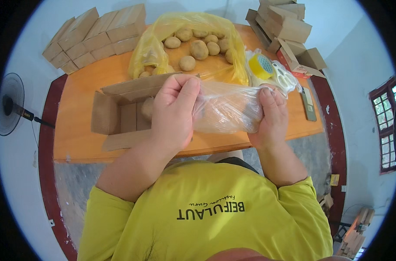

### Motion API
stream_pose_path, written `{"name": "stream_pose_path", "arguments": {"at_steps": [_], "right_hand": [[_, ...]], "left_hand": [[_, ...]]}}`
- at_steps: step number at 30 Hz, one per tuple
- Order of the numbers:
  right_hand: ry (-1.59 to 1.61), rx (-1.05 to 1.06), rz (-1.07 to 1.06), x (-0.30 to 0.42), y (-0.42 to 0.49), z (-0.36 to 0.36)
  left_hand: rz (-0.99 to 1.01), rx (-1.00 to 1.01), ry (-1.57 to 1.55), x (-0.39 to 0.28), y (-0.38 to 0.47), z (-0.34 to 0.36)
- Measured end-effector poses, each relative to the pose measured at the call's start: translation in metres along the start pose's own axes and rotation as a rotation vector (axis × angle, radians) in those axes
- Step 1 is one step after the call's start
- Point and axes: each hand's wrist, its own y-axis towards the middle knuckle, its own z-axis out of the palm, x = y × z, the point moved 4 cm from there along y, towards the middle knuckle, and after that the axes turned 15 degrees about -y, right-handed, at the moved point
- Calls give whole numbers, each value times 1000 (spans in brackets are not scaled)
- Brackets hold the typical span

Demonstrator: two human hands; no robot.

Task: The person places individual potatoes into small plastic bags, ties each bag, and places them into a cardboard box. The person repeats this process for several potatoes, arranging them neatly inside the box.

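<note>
A clear plastic bag (229, 109) is stretched between my two hands above the table's near edge. My left hand (173, 109) pinches one end of it between thumb and fingers. At the other end, my right hand (271, 114) grips the bag near its corner. Below and left of my left hand stands an open cardboard box (104, 114) with its flaps spread. Inside the box a round potato (147, 109) shows, partly hidden by my left hand. Beyond my hands lies an open yellow plastic bag (147, 49) with several potatoes (199, 49) in it.
Closed cardboard boxes (101, 34) are stacked at the back left of the orange table (83, 78). Open cartons (289, 29) pile up at the back right. A yellow tape roll (261, 67), white-handled scissors (284, 76) and a phone-like device (309, 104) lie on the right.
</note>
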Motion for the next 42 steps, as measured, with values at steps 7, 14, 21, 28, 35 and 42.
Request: {"name": "stream_pose_path", "arguments": {"at_steps": [7,14,21,28,35,42], "right_hand": [[48,-113,59,12,-9,4],[-11,-71,-66,24,-11,-16],[20,-113,-40,32,-21,-10],[-787,81,-204,42,6,-44],[-923,68,-128,13,1,-21],[-31,153,272,14,-15,5]], "left_hand": [[84,-46,119,-13,-5,7],[-207,25,69,-10,-24,20],[-259,85,170,-5,-19,12],[314,231,437,-27,-30,19],[-283,328,169,26,-43,27],[-450,264,-63,51,-31,13]]}}
